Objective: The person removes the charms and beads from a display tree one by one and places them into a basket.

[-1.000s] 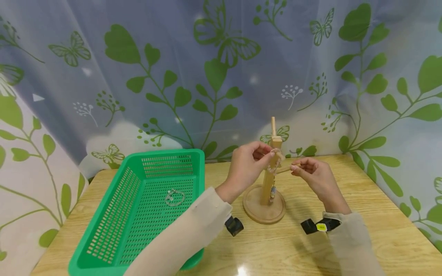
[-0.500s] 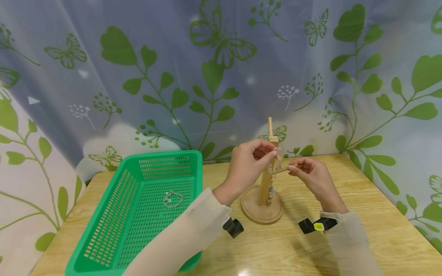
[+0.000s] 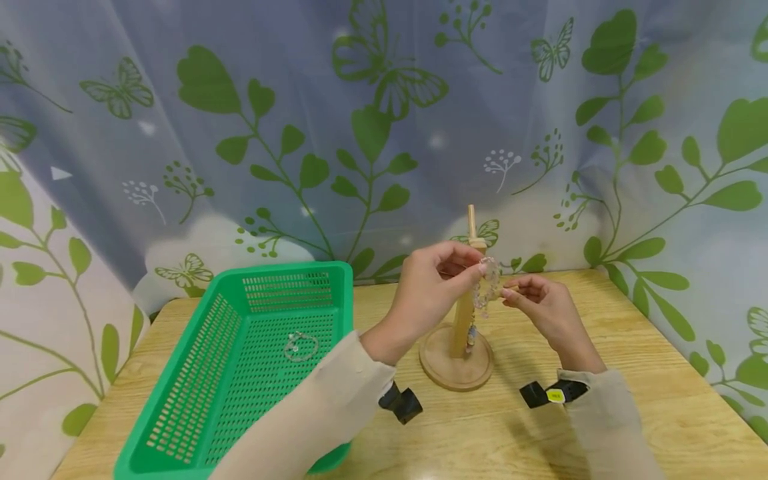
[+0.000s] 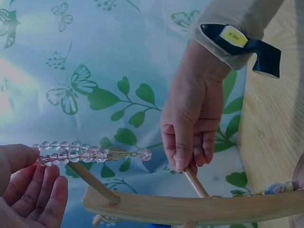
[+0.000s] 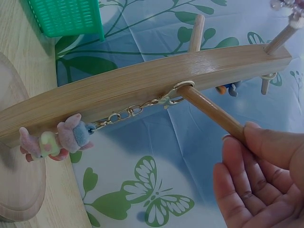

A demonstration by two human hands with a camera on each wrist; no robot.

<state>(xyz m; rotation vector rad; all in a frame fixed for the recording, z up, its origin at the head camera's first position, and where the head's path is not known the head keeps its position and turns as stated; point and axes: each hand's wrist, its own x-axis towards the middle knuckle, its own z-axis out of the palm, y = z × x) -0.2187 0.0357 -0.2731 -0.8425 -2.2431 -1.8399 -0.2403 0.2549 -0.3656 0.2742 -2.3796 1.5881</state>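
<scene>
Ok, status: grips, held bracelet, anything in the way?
Left grip pinches beaded bracelet at tip of upper peg; threading unclear. Right grip pinches lower peg bearing keychain. No obstruction seen.

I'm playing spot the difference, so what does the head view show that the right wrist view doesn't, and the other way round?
Only the head view shows the bracelet in the basket and the sleeves.
Only the right wrist view shows the clasp round a peg and an orange bit by the stand.
Both show the stand, the hanging charm, the cloth, the right grip and the basket, just part in the second.
</scene>
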